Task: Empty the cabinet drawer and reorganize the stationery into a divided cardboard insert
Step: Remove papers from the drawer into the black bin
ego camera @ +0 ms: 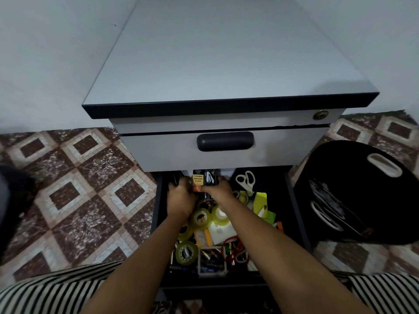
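Both hands are in the open drawer (pixel 281 200). The left hand (pixel 181 197) and right hand (pixel 221 191) pinch the stationery boxes (pixel 204 180) from nine and three, at the drawer's twelve o'clock end. Long axis runs twelve-to-six, and both hands are equally near, so a lift toward six looks likely.

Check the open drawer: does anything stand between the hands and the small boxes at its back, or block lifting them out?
Nothing between: left hand and right hand grip the small boxes. The closed drawer above overhangs them, so straight up looks blocked; drawing them toward the person first seems likely.
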Demonstrator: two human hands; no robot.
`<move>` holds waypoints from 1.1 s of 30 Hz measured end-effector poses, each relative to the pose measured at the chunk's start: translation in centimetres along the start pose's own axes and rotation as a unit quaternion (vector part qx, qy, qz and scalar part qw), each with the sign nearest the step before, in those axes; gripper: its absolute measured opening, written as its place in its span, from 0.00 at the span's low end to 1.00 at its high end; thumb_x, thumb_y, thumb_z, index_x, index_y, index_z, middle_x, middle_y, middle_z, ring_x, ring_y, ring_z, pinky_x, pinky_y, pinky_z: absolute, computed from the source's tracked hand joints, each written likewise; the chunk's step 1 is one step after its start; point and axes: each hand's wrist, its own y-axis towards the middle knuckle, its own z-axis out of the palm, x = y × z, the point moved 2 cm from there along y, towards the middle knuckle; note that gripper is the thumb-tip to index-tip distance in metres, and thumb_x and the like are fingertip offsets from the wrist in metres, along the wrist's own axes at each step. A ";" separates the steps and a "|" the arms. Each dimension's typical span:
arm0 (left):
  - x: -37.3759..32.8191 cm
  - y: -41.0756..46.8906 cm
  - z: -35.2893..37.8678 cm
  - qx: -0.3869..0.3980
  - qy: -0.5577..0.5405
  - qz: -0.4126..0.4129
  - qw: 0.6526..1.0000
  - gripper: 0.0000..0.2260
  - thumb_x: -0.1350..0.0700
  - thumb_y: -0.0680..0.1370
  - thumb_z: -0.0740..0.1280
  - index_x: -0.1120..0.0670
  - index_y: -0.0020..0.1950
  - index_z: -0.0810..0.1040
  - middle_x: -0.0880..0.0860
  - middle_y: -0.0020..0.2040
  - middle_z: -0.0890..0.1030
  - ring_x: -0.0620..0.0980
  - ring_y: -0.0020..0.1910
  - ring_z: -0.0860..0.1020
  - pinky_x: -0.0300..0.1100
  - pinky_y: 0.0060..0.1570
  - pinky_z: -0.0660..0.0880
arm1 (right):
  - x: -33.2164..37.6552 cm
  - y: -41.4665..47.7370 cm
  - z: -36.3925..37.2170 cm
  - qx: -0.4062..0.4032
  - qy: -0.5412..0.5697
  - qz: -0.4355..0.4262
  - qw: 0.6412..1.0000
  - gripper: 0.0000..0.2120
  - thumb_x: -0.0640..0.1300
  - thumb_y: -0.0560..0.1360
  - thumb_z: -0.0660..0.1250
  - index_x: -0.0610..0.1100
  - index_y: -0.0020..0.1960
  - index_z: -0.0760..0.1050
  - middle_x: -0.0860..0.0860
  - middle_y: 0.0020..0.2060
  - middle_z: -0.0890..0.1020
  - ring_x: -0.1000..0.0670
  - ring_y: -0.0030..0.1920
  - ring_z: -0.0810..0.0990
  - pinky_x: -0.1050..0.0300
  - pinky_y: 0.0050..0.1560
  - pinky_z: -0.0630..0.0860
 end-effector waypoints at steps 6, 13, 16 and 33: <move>-0.8 0.3 -0.5 -0.011 -0.018 -0.009 1.000 0.16 0.56 0.74 0.64 0.56 0.61 0.70 0.61 0.50 0.79 0.64 0.51 0.77 0.48 0.46 0.75 | 0.7 -0.4 -0.6 0.005 0.061 0.016 0.998 0.24 0.37 0.71 0.71 0.39 0.65 0.70 0.42 0.60 0.78 0.44 0.58 0.77 0.59 0.47 0.70; -0.7 0.0 -0.3 -0.004 0.041 0.013 0.999 0.19 0.51 0.75 0.67 0.53 0.64 0.68 0.60 0.53 0.78 0.62 0.52 0.77 0.52 0.51 0.75 | 1.1 -1.1 -1.7 0.024 0.099 0.024 0.994 0.35 0.40 0.73 0.71 0.39 0.74 0.57 0.43 0.69 0.68 0.43 0.69 0.67 0.55 0.60 0.67; -0.2 -0.1 -0.3 0.002 0.067 0.025 0.997 0.19 0.52 0.77 0.65 0.54 0.66 0.67 0.63 0.54 0.75 0.63 0.51 0.76 0.48 0.45 0.73 | 0.8 -0.7 -1.2 0.021 0.079 0.014 0.997 0.35 0.42 0.70 0.73 0.41 0.72 0.61 0.44 0.67 0.71 0.43 0.66 0.70 0.56 0.58 0.68; -2.0 -4.4 -1.4 -0.006 0.126 0.152 0.980 0.25 0.63 0.76 0.59 0.49 0.72 0.61 0.61 0.57 0.76 0.61 0.49 0.77 0.50 0.43 0.75 | 0.8 -5.6 -5.8 0.034 0.112 0.013 0.993 0.34 0.43 0.73 0.71 0.42 0.74 0.59 0.44 0.71 0.67 0.43 0.70 0.66 0.51 0.60 0.68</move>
